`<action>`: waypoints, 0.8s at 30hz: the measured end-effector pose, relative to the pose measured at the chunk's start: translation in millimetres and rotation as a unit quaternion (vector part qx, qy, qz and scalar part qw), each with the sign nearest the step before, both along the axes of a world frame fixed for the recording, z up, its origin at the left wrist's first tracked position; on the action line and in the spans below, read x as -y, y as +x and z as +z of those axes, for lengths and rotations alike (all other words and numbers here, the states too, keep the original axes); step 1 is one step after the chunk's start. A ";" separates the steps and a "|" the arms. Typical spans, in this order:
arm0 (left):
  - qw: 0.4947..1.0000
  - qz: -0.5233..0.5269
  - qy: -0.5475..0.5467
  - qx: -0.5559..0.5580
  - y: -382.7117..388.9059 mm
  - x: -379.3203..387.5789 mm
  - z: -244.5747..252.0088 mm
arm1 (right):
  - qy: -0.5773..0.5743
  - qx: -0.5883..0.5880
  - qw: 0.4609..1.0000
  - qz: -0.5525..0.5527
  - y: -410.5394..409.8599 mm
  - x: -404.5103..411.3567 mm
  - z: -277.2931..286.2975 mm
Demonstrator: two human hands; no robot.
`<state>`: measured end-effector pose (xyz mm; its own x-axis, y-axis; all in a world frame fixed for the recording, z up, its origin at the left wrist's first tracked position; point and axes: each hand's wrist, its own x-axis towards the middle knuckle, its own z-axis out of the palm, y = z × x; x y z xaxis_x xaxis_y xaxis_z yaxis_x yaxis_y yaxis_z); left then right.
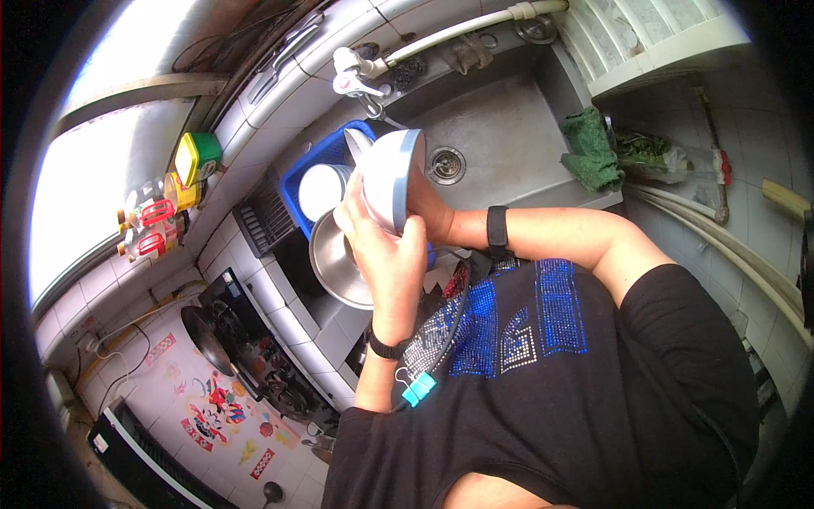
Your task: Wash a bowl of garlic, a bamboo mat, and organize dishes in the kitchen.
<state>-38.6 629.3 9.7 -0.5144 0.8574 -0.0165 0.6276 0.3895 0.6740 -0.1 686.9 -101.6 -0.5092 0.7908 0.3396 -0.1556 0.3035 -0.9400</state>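
Note:
Both hands are on a white bowl with a blue-grey rim band (385, 175), which is tipped on its side with its mouth facing right. My left hand (388, 254) grips the near left side of the bowl, its thumb by the rim. My right hand (431, 202) is at the mouth side, its fingers partly hidden by the bowl. Behind my left hand a stainless steel bowl or pot (332, 264) is partly covered. Beyond it, a blue plastic basket (294, 175) holds white dishes (321, 191).
A stainless steel sink (502, 121) with a drain strainer (446, 165) lies beyond my hands. A white-handled tap (353, 73) stands at its back edge. Over the right rim hangs a green cloth (588, 149). A wok (206, 337) is at the lower left.

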 end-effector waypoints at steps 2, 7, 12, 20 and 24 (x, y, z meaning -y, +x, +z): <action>1.000 -0.002 0.002 -0.011 2.7 -1.9 3.0 | -0.011 0.014 1.000 -0.001 -2.7 -2.1 -2.3; 1.000 -0.001 0.010 -0.020 3.5 -3.4 11.2 | 0.019 0.006 1.000 0.016 -3.5 -3.9 8.3; 0.999 -0.003 0.017 -0.036 7.6 -8.8 16.2 | -0.014 -0.008 1.000 0.024 -2.0 -7.0 9.5; 0.998 -0.011 0.023 -0.052 5.5 -9.6 21.1 | -0.131 -0.075 0.986 0.068 -3.5 -7.3 17.4; 0.998 -0.009 0.025 -0.062 6.0 -10.0 22.3 | -0.088 -0.061 0.993 0.055 -2.6 -5.7 15.8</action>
